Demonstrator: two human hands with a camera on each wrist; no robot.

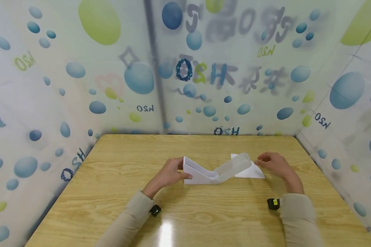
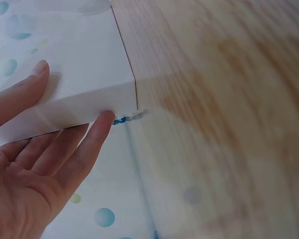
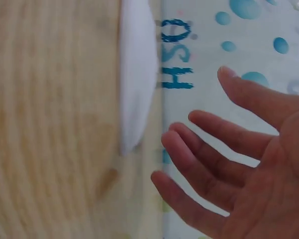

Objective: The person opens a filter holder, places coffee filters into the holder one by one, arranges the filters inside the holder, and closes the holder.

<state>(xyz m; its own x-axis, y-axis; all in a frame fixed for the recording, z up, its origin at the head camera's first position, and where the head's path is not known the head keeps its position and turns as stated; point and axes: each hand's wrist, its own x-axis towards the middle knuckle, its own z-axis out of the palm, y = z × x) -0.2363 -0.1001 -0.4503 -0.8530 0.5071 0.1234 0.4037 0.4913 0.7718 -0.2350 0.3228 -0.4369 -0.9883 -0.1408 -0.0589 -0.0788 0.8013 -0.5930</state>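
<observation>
The light, stiff folded white paper [image 1: 201,171] is gripped at its raised left edge by the left hand [image 1: 170,173], best held along creases, while the right hand [image 1: 273,164] is kept released.

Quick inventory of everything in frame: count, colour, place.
Paper sheet: 1, white, table centre, partly folded, its middle sagging and both ends raised.
Table: 1, light wood, glossy, fills the foreground.
Backdrop: 1, white with blue and green bubbles and lettering, walls the table on three sides.
Wrist cameras: 2, black, one on each wrist.
Sleeves: 2, beige.
Left hand: grip on the paper's left edge.
Right hand: fingers spread at the paper's right end.
</observation>
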